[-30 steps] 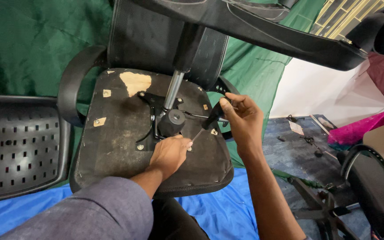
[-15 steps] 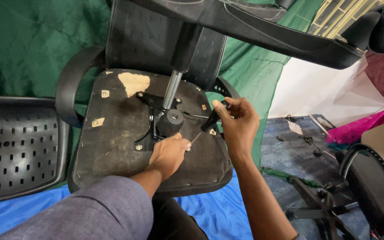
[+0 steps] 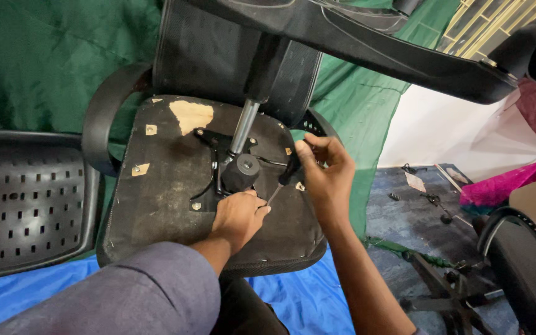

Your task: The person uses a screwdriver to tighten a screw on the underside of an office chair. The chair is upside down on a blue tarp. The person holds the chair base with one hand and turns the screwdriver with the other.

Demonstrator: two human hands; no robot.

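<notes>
Right hand (image 3: 327, 177) grips screwdriver (image 3: 282, 184), tip at chair seat (image 3: 162, 192) underside; left hand (image 3: 238, 217) closed, steadying tip. Screw-driving step; needs firm alignment next.

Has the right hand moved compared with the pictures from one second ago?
Yes. The right hand, gripping a screwdriver, has shifted slightly left, closer to the black knob under the chair seat.
</notes>
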